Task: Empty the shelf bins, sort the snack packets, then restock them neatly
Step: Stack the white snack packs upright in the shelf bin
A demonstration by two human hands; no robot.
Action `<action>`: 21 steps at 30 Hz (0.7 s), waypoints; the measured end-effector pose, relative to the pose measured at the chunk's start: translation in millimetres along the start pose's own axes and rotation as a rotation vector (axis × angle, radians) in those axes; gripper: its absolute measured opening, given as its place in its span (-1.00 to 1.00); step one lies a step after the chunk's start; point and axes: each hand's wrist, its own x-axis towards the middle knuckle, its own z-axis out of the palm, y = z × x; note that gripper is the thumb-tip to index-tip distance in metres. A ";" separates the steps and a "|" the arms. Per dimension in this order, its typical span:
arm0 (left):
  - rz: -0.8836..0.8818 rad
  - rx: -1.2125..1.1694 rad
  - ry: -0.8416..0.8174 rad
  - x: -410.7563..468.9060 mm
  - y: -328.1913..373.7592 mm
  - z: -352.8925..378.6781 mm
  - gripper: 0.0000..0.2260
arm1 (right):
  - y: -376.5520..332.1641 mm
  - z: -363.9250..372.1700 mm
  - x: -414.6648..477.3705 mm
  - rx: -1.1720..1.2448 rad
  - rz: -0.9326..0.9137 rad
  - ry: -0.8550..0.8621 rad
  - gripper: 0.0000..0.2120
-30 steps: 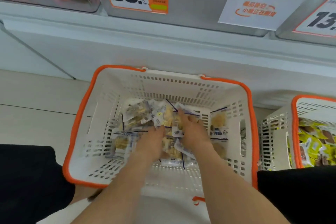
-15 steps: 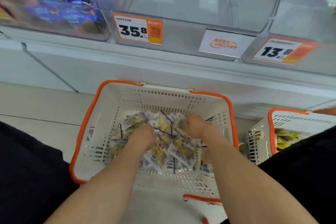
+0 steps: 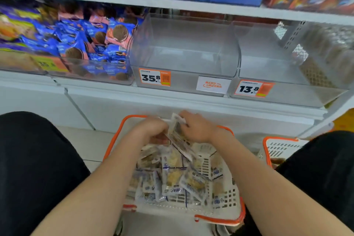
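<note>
1 white shelf (image 3: 191, 101) runs across the view with 3 clear bins on it. The left bin (image 3: 92, 77) is packed with blue and pink cookie packets (image 3: 115, 32), too many to count. The middle bin (image 3: 183, 48) and the right bin (image 3: 268, 63) show only bare floors.

2 white baskets with orange rims sit on the floor below. The near basket (image 3: 113, 140) is between the person's knees. The second basket (image 3: 281, 146) is just to its right, partly hidden behind the right knee.

2 hands, both raised over the near basket's far rim.
- Left hand (image 3: 153, 128): fingers curled under, gripping 1 bunch of packets (image 3: 177, 130).
- Right hand (image 3: 197, 130): fingers wrapped round the other side of the same bunch.

The bunch is blurred, so its count cannot be told. Loose packets (image 3: 172, 176) lie heaped and overlapping in the near basket — 12 or more, clear wrappers with pale snacks.

2 readable price tags: 35.8 tag (image 3: 154, 77) on the middle bin, 13.8 tag (image 3: 252, 88) on the right bin. 1 white card (image 3: 213, 84) sits between them.

Change from 0.5 s ago: both hands were down among the packets in the basket and are now lifted with the bunch. The view has tilted up — the bins now show whole.
</note>
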 end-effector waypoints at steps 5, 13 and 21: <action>0.027 -0.237 -0.066 -34.1 56.5 -24.2 -0.84 | -40.2 -68.7 -6.4 -0.137 -0.111 -0.085 -0.42; 0.251 0.189 0.227 -71.3 133.0 -52.5 -0.69 | -78.1 -165.5 28.9 -0.288 -0.252 -0.132 -0.81; 0.750 0.312 0.435 -42.4 166.0 -66.7 -0.71 | -56.5 -195.4 45.0 0.276 -0.204 0.123 -0.71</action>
